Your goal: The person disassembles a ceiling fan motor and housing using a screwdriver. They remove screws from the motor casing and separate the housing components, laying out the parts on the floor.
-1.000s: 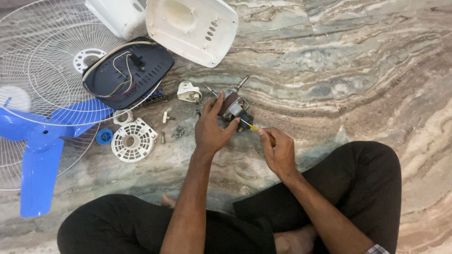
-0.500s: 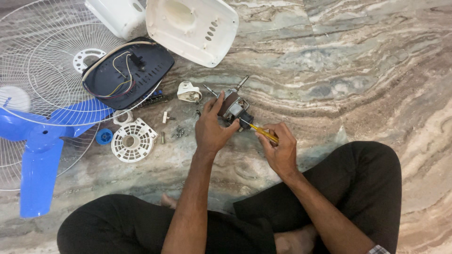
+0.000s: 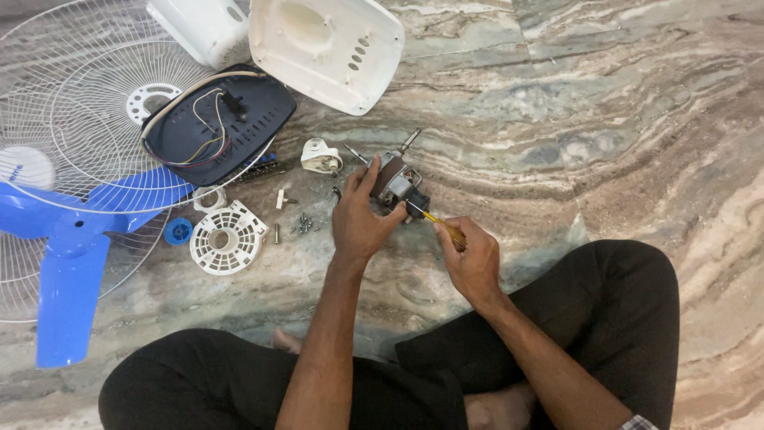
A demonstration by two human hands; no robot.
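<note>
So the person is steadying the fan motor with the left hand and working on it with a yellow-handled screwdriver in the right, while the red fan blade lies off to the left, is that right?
Not quite: the fan blade is blue, not red, as the head view shows. The rest holds: the left hand steadies the fan motor, and the right hand works on it with the yellow-handled screwdriver.

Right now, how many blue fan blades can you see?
2: one blue blade points toward the person's knee, another blue blade lies under the wire guard. More may be hidden off-frame.
</note>
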